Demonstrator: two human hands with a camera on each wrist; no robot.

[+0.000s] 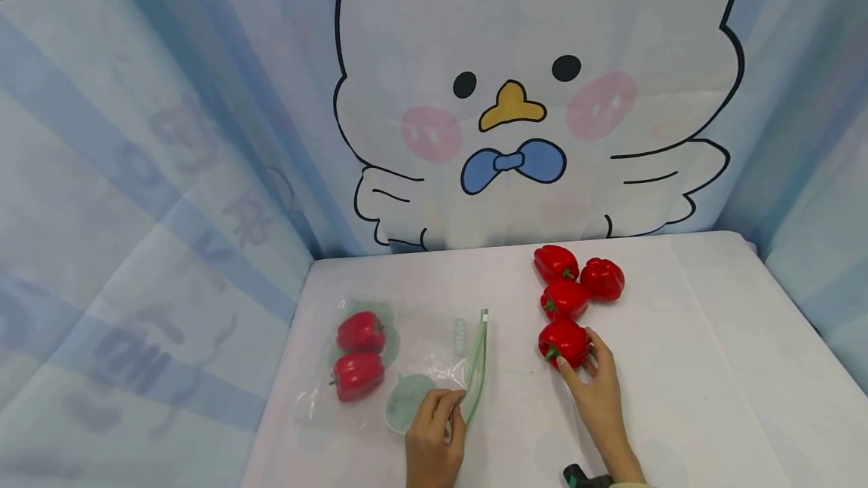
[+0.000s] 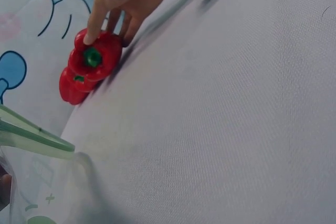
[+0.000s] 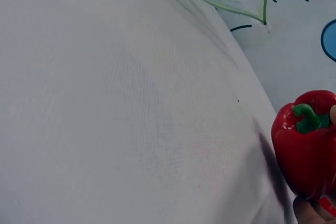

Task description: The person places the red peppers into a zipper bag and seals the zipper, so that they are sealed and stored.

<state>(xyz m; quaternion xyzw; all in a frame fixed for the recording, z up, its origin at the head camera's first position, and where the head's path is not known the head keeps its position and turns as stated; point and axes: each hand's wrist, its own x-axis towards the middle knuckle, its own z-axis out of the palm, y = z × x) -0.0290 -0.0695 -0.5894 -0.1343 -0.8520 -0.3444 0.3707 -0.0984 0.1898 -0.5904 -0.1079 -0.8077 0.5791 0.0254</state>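
Note:
My left hand (image 1: 435, 435) pinches the near part of the green-edged mouth of a clear zip bag (image 1: 427, 333). Inside the bag, toward its left end, lie two red bell peppers (image 1: 358, 376). To the right, my right hand (image 1: 600, 394) grips another red bell pepper (image 1: 564, 341) between thumb and fingers, its green stem facing the left. In the right wrist view this pepper (image 3: 299, 153) shows at the right edge, with fingertips on it. The bag's green mouth (image 2: 37, 137) stands parted in the left wrist view.
Three more red bell peppers (image 1: 565, 299) cluster just behind the gripped one, near the back of the white table (image 1: 712, 367). A dark device (image 1: 579, 477) is strapped at the right wrist. Behind the table hangs a curtain (image 1: 380, 21) with a cartoon bird.

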